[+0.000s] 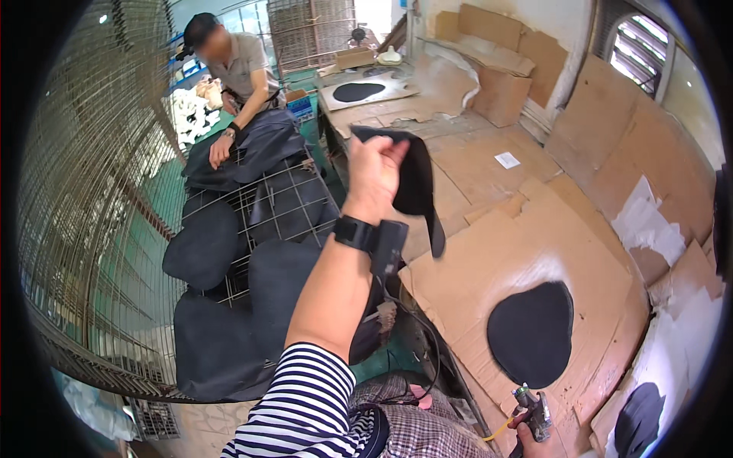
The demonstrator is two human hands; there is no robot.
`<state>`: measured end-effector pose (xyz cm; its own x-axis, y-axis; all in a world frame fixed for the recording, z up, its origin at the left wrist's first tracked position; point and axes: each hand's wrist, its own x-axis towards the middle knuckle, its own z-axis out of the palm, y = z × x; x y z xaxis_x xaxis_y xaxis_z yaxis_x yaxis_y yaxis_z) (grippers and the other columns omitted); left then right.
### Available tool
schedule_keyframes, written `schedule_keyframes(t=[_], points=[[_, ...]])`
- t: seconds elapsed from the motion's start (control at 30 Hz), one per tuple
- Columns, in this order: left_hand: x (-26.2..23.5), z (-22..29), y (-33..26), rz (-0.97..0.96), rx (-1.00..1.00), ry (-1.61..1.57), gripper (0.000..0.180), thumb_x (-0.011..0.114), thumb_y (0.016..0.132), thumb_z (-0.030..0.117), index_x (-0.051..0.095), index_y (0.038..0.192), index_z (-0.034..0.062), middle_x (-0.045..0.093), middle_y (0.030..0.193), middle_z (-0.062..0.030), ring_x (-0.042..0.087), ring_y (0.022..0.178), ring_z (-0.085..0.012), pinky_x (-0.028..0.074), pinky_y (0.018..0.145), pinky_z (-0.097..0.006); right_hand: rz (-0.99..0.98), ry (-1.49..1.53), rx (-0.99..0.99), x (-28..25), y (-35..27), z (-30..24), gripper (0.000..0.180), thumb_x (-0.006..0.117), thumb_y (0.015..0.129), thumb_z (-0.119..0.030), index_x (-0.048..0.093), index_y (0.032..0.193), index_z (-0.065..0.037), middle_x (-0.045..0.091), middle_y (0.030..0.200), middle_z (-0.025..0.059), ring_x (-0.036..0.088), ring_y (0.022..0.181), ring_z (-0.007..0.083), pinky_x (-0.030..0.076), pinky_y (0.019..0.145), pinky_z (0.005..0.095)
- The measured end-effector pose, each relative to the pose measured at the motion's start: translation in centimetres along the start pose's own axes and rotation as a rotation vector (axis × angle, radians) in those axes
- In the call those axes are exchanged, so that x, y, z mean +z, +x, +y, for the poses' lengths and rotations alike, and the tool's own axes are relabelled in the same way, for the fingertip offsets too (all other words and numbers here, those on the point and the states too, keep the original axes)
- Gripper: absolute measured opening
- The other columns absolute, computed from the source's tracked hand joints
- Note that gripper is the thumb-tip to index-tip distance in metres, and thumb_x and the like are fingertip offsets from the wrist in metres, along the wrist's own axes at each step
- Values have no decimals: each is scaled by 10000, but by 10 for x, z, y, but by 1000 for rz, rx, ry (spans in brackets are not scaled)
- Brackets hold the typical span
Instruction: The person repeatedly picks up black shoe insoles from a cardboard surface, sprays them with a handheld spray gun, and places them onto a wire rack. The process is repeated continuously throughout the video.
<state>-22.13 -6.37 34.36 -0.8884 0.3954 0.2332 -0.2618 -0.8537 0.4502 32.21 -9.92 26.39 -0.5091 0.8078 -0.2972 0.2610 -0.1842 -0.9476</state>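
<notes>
My left hand point(376, 169) is raised in the middle of the view, its fingers pinching the upper edge of a floppy black sheet piece point(416, 183). The piece hangs and curls downward to the right of my wrist. At the lower right, my right hand point(524, 439) is wrapped round a spray gun point(536, 416) with a yellow hose at its base; part of this hand is cut off by the lower edge. Just beyond the gun, a rounded black piece point(532, 333) lies flat on a cardboard sheet point(466, 275), with pale spray marks around it.
On my left, several black pieces point(217, 343) lie over a wire rack point(286, 195). A co-worker point(244, 76) leans over its far end, a hand on dark sheets. Another black piece point(359, 92) lies on the far table. Cardboard panels point(634, 130) line the right side.
</notes>
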Motion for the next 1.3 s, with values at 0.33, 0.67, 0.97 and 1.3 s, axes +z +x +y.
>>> schedule_keyframes(t=[0.33, 0.67, 0.97, 1.3], points=[[-157, 35, 21, 633, 319, 221, 768, 459, 715, -132, 262, 1410, 126, 412, 1281, -105, 506, 1047, -254, 559, 810, -404, -25, -177, 135, 39, 12, -20, 175, 644, 895, -140, 601, 1061, -104, 599, 979, -16, 461, 621, 46, 339, 507, 184], [-281, -19, 14, 904, -20, 19, 439, 579, 850, 73, 304, 1192, 68, 498, 1001, -152, 597, 805, -269, 565, 712, -373, 33, -198, 164, 52, 10, -24, 246, 640, 899, -159, 607, 1137, -105, 607, 848, -25, 373, 455, 15, 280, 392, 192], [-294, -7, 21, 944, -61, -81, 270, 572, 858, 145, 494, 1058, -20, 551, 1028, -157, 612, 870, -300, 573, 731, -383, 76, -185, 139, 37, 3, 2, 213, 651, 897, -218, 624, 1091, -136, 594, 802, -39, 350, 436, 25, 254, 379, 206], [-287, 69, 33, 1038, -18, 359, 255, 587, 843, 163, 543, 1044, 12, 568, 940, -118, 604, 682, -256, 544, 551, -331, 20, -183, 86, 49, 12, 16, 322, 660, 884, -182, 597, 1187, -94, 608, 920, -26, 433, 589, 27, 317, 463, 189]])
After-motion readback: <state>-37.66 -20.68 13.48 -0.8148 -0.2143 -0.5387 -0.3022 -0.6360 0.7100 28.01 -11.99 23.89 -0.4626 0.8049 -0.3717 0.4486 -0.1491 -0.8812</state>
